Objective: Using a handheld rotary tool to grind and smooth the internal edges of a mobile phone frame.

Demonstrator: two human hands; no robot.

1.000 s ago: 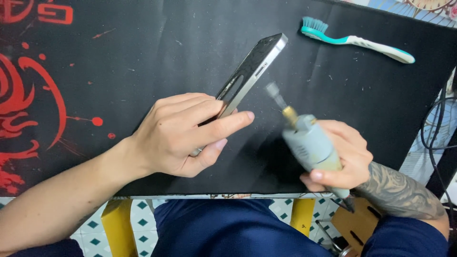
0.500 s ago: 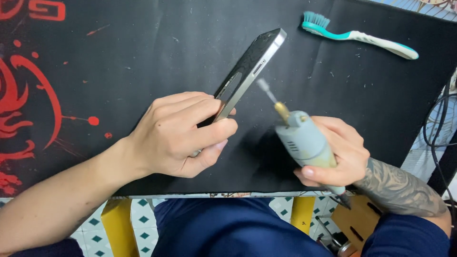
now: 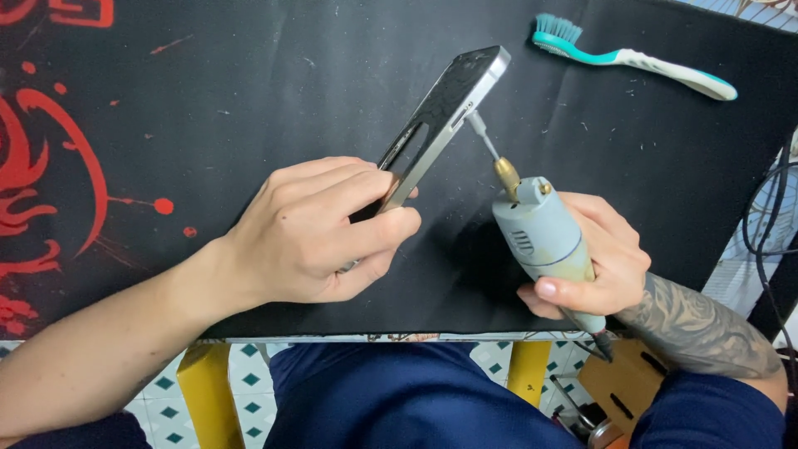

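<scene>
The left hand [image 3: 320, 229] holds a phone frame [image 3: 440, 120] up on its edge above the black mat [image 3: 249, 91]. The fingers are closed tight around the lower end of the frame, and the thumb presses on the side facing the person. The frame is thin and flat. Its rim is shiny silver metal. Its wide face is dark, with tiny speckles on it. There is a long, rounded hole in the dark face, close to the fingers. The top end of the frame tilts up and to the right, away from the hand.

The right hand [image 3: 594, 266] is wrapped around a small grey rotary tool [image 3: 544, 237]. The fingers are closed firmly on its fat round body. The tool has a gold-coloured collar at the front and a thin metal bit [image 3: 482, 133] sticking out. The tip of the bit touches the silver rim of the frame, near a small slot in that rim.

A toothbrush [image 3: 632, 58] with teal bristles and a white and teal handle lies on the mat, well apart from both hands, up at the far right.
</scene>
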